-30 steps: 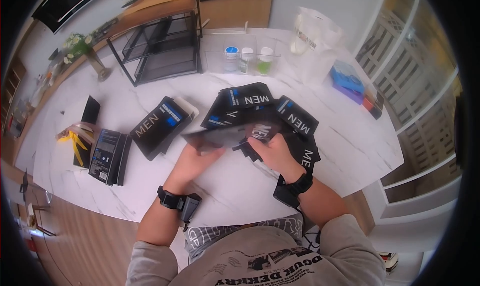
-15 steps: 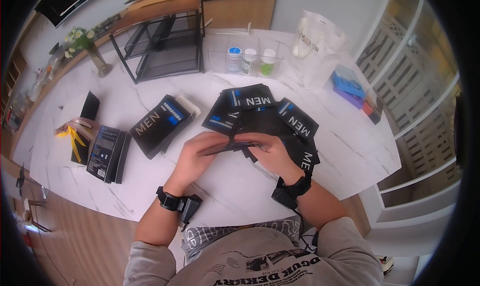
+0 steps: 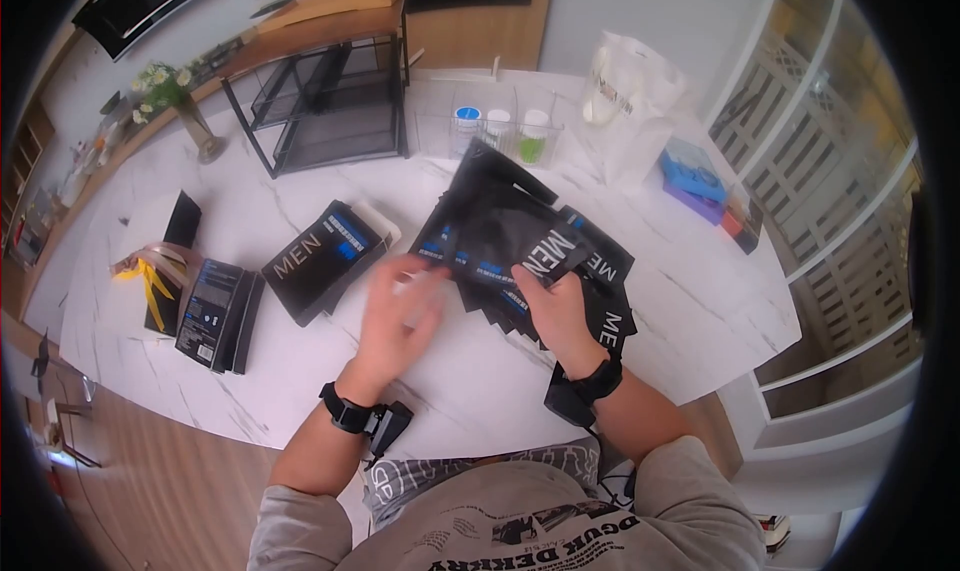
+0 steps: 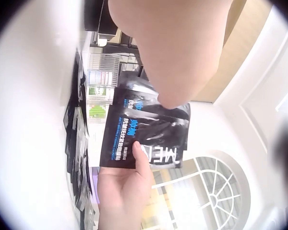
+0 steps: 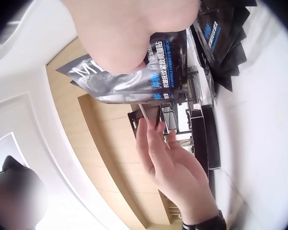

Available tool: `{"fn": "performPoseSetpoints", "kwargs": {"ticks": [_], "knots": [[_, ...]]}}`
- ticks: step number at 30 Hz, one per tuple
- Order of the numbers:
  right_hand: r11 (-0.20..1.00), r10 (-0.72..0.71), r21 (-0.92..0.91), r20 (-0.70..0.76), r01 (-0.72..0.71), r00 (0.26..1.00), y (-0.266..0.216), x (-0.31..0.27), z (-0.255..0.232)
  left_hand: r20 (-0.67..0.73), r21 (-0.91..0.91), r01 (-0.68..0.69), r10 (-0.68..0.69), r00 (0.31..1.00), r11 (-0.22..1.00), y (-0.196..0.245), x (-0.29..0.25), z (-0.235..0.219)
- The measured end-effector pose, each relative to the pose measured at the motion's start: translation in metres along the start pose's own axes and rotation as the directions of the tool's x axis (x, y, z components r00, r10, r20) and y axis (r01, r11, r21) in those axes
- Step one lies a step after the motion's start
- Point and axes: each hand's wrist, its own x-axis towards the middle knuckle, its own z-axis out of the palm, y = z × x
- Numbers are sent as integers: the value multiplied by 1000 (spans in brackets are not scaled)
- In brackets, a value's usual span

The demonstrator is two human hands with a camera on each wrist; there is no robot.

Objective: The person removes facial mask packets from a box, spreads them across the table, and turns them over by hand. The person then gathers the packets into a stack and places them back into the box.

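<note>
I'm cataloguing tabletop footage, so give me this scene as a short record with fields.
surface: white marbled table
right hand: right hand, thumb over the held packets
left hand: left hand, fingers loose, beside the packets; blurred in the head view
held: overlapping black packets marked MEN
pile: fanned black packets
left side: MEN box, yellow ribbon
far side: mesh rack, bottles, white bag
packet count: cannot tell

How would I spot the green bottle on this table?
On the far side of the marble-patterned table, just right of the black mesh rack, sits a clear organizer. Of its three bottles, the green bottle is the rightmost. It has a white lid, and a broad bright-green lower half sets it apart.
</note>
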Motion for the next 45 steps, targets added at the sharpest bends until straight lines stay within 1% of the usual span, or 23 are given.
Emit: {"fn": "performPoseSetpoints", "kwargs": {"ticks": [2, 3, 6, 7, 10, 11, 14, 15, 17, 18, 19, 23, 25, 26, 27, 28, 29, 30, 34, 37, 40, 43, 45], "knots": [[984, -150, -96, 4, 149, 989, -1, -3, 8, 108, -99, 9, 2, 994, 995, 14, 5, 2], [982, -55, -174, 106, 73, 993, -2, -7, 6, 161, -146, 20, 4, 987, 989, 22, 8, 3], [953, -137, -227, 273, 202, 952, -9, -13, 17, 288, -363, 257, -154, 945, 896, 24, 1, 11], [967, -19, -228, 372, 111, 928, -11, -13, 18, 275, -504, 272, -147, 950, 820, 14, -2, 20], [773, -312, -300, 588, 560, 746, -15, -12, 21, 353, -681, 436, -259, 899, 588, 13, -4, 21], [743, -248, -354, 642, 568, 725, -17, -13, 22, 387, -682, 442, -225, 894, 583, 15, -3, 16], [610, -238, -474, 656, 636, 717, -23, -14, 22, 462, -821, 549, -383, 800, 155, 15, -2, 8], [571, -271, -490, 644, 658, 715, -22, -14, 22, 397, -846, 504, -424, 814, 176, 15, -3, 11], [487, -342, -525, 621, 698, 705, -22, -11, 20, 403, -833, 538, -526, 749, 128, 4, -4, 16], [496, -354, -516, 614, 698, 706, -21, -12, 20, 405, -827, 553, -574, 712, 103, 0, -6, 18], [504, -368, -509, 605, 698, 706, -22, -12, 20, 358, -824, 545, -602, 714, 157, -1, -6, 21], [532, -470, -479, 519, 698, 714, -9, -2, 12, 391, -800, 584, -622, 679, 134, -1, -4, 21], [684, -546, -487, 152, 543, 824, -15, -4, 16, 408, -820, 567, -615, 675, 79, 6, -1, 17], [779, -517, -445, -59, 441, 854, -21, -5, 21, 418, -820, 567, -599, 683, 74, 6, -1, 16], [920, -363, -231, -193, 317, 912, -20, -3, 26, 426, -822, 566, -585, 690, 69, 7, -1, 16], [983, -184, -34, -68, 182, 981, -13, 0, 20, 434, -823, 564, -570, 698, 64, 7, -1, 16], [990, -20, 141, 91, 7, 996, -1, 5, 11, 451, -814, 577, -553, 701, 68, 8, -1, 15], [940, 116, 281, 271, -194, 955, 1, 7, 7, 471, -803, 592, -535, 702, 70, 9, -1, 14], [960, 83, 240, 248, -144, 965, 1, 3, 6, 564, -773, 634, -470, 679, -11, 1, -1, 9], [977, 2, 209, 177, -39, 984, 5, 5, 5, 610, -728, 683, -399, 684, 57, -3, -2, 11], [983, -2, 182, 146, -25, 989, 6, 5, 7, 691, -678, 734, -374, 619, -37, 4, 2, 6], [999, 23, 40, 190, -32, 982, 6, 5, 6, 648, -699, 712, -365, 669, 63, 1, 2, 6], [1000, 13, 21, 173, -17, 985, 7, 5, 7, 642, -680, 723, -378, 667, 121, -4, 1, 8]]}}
